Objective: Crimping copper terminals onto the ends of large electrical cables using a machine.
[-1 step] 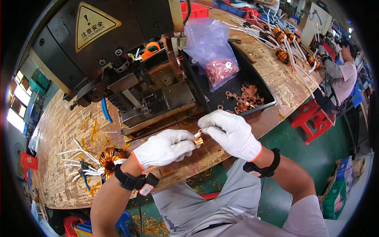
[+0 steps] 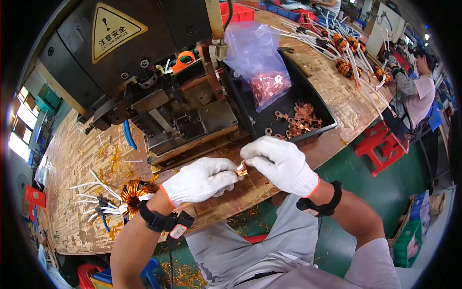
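Note:
In white knitted gloves, my two hands meet over the front edge of the wooden bench, before a dark press. My left hand (image 2: 204,179) is closed, pinching a small shiny copper terminal (image 2: 241,171) between thumb and fingers. From the right, my right hand (image 2: 278,163) has its fingertips pinched at the upper end of the same copper terminal. Whether a second copper piece sits between the fingertips is hidden. Behind them, a black tray (image 2: 315,94) holds loose copper lugs (image 2: 304,120) and a clear plastic bag (image 2: 269,79) with more lugs inside.
The press (image 2: 187,115) stands close behind my hands. A copper-wound toroid coil (image 2: 136,193) with white leads lies by my left forearm. More coils (image 2: 345,67) lie at the far right, near a seated co-worker (image 2: 418,91) and a red stool (image 2: 382,147).
My right hand has shifted very slightly left, its fingertips a touch closer to the copper terminal. My left hand stays in place.

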Motion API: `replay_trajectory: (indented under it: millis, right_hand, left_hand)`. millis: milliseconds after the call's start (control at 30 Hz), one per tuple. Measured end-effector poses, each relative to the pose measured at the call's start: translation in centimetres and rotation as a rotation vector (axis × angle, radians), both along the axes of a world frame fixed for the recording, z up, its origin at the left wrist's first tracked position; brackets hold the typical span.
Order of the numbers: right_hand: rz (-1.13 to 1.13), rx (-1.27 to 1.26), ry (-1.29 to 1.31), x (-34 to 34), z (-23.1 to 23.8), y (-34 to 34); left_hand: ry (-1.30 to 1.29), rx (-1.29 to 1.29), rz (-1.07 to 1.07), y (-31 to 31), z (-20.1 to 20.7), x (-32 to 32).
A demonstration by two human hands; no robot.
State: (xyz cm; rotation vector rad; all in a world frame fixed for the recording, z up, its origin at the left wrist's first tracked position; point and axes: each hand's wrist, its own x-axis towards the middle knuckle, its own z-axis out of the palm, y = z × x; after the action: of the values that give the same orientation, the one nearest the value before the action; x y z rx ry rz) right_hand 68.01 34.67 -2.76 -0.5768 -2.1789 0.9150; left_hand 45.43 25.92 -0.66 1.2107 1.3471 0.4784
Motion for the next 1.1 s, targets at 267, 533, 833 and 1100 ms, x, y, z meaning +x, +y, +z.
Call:
replay_trajectory:
  millis: [267, 533, 833, 1100]
  right_hand:
    - [0.027, -0.166, -0.104, 0.4, -0.3, -0.8]
    - [0.044, -0.509, -0.162, 1.3, -0.1, -0.8]
    - [0.040, -0.679, -0.111, 1.1, 0.4, -0.9]
    - [0.031, -0.750, -0.096, 0.5, 1.7, -1.6]
  left_hand:
    - [0.246, 0.332, -0.035, -2.8, -0.6, -2.3]
    - [0.840, 0.670, 0.207, -10.5, 2.7, -9.3]
    - [0.982, 0.432, 0.376, -16.2, -1.0, -16.0]
    - [0.901, 0.556, 0.351, -20.7, -0.8, -15.9]
